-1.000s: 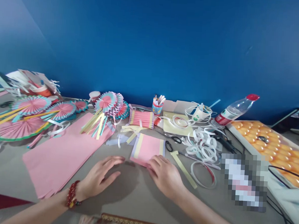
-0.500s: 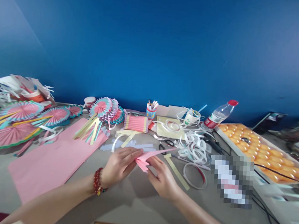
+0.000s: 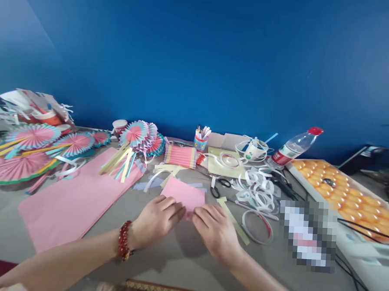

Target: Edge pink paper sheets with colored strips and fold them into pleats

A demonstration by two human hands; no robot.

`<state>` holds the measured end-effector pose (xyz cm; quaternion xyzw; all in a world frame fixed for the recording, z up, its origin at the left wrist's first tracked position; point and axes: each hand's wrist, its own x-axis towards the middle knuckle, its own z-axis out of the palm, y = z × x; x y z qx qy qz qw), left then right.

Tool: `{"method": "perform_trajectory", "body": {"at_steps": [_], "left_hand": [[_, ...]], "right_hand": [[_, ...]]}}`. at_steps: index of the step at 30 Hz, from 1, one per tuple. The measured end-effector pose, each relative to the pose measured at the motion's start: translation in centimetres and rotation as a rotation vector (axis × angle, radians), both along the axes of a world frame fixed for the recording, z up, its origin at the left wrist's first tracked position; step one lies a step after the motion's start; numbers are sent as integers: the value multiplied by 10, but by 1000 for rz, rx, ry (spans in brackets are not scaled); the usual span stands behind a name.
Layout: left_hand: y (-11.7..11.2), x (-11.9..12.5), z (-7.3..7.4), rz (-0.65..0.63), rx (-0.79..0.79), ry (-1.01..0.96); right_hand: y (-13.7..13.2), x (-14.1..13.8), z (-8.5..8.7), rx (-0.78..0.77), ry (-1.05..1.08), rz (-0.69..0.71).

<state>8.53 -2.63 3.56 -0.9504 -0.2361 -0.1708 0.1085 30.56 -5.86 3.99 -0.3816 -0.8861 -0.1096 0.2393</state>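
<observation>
Between my two hands is a small piece of pink paper [image 3: 184, 193], its flat part pointing away from me and its near edge pinched. My left hand [image 3: 159, 219], with a red beaded bracelet [image 3: 124, 241] at the wrist, has its fingers curled over the left part of that edge. On the right part, my right hand [image 3: 214, 231] grips with bent fingers; the thumbs are mostly hidden. Past the paper lie pale strips [image 3: 167, 175], and black-handled scissors [image 3: 220, 188] are to the right.
Large pink sheets [image 3: 77, 200] and pleated paper rosettes [image 3: 35, 137] cover the left side. Curled white strips [image 3: 259, 190], a tape roll [image 3: 258, 227] and a tilted bottle [image 3: 294, 148] stand right. An orange bubbled panel [image 3: 344, 199] with black cables [image 3: 353, 275] borders the far right.
The pink paper, earlier held up edge-on with its folds fanned, now lies flatter and faces up. Both hands have turned palms down and now hold its near edge side by side.
</observation>
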Motion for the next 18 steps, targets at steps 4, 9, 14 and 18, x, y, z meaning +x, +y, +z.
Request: {"method": "perform_trajectory", "body": {"at_steps": [4, 9, 14, 18], "left_hand": [[-6, -16, -16, 22, -66, 80], [-10, -27, -27, 54, -98, 115], [-14, -31, -27, 50, -81, 123], [-17, -35, -30, 49, -121, 121]], "right_hand": [[-7, 14, -20, -139, 15, -8], [-12, 19, -33, -236, -28, -41], [-12, 18, -32, -198, -104, 15], [-11, 21, -35, -189, -89, 19]]}}
